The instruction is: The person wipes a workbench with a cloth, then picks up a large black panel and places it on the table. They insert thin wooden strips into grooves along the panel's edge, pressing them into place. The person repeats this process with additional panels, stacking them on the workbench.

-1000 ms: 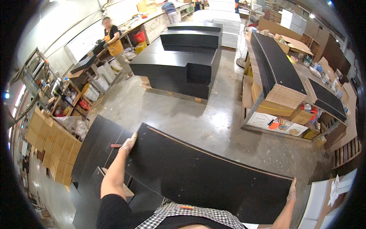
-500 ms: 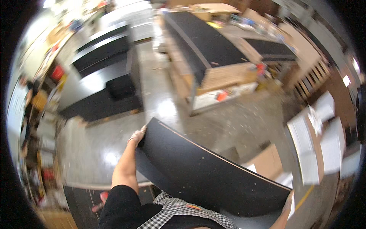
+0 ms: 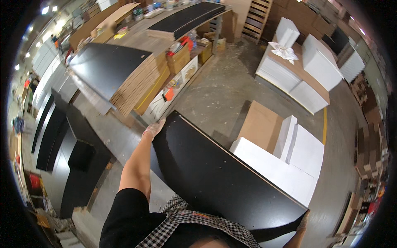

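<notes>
A large black board [image 3: 215,177] with a pale raw edge spans the space in front of my body, held between both hands. My left hand [image 3: 154,128], which looks gloved, grips its far left corner. At the opposite end my right hand [image 3: 304,221] wraps the near right corner; its fingers are partly hidden by the board and the picture's rim. Beyond the board's right half stands a white carton [image 3: 285,173] with brown flaps, close to the board's far edge in the picture.
Stacked black-topped boards [image 3: 111,60] lie on a workbench ahead to the left, beside another black stack [image 3: 188,20]. Black panels [image 3: 78,153] stand at the left. White boxes [image 3: 289,82] rest on the floor at the far right, near a yellow floor line [image 3: 324,124].
My view has turned to the right, so the workbench and black panels sit further left. The white carton now shows fully. Both hands still hold the board.
</notes>
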### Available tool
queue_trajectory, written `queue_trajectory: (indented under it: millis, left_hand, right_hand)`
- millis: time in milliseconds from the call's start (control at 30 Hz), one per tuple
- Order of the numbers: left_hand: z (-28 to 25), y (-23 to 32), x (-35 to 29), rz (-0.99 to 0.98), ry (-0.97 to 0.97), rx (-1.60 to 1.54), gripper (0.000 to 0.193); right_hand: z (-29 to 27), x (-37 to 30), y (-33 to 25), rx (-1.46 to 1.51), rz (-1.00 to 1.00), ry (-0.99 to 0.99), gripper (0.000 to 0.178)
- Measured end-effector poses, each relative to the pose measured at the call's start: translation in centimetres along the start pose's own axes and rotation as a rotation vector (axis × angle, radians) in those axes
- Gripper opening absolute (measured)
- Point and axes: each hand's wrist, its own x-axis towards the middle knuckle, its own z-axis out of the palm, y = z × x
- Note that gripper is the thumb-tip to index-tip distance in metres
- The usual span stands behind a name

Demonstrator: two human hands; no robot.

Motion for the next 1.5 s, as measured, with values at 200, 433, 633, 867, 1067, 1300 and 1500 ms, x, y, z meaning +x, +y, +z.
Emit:
queue_trajectory:
  millis: [200,433,633,867,1067,1300,1500]
  left_hand:
    - [-0.8,18.0,-0.6,0.216,-0.043,0.168,0.093]
    - [-3.3,30.0,4.3,0.43,-0.162,0.238,0.081]
    - [-8.1,36.5,6.8,0.531,-0.283,0.213,0.081]
    - [-9.7,45.2,11.9,0.682,-0.236,0.242,0.074]
    - [-15.3,54.2,17.5,0.696,-0.14,0.148,0.074]
    - [-26.8,60.3,26.3,0.725,0.164,0.144,0.084]
    - [-39.8,60.3,32.6,0.333,0.275,0.069,0.083]
  right_hand:
    - [1.1,-7.6,4.6,0.055,0.16,0.137,0.104]
    - [11.0,-15.2,-2.1,0.136,0.187,0.175,0.103]
    - [18.2,-19.5,-12.0,0.168,0.128,0.145,0.102]
    - [23.2,-19.5,-20.3,0.19,0.078,0.099,0.101]
    - [29.0,-12.4,-27.3,0.199,0.058,0.023,0.1]
    - [36.4,-1.6,-39.0,0.178,0.01,-0.107,0.099]
    - [44.0,3.6,-50.9,0.128,-0.087,-0.219,0.098]
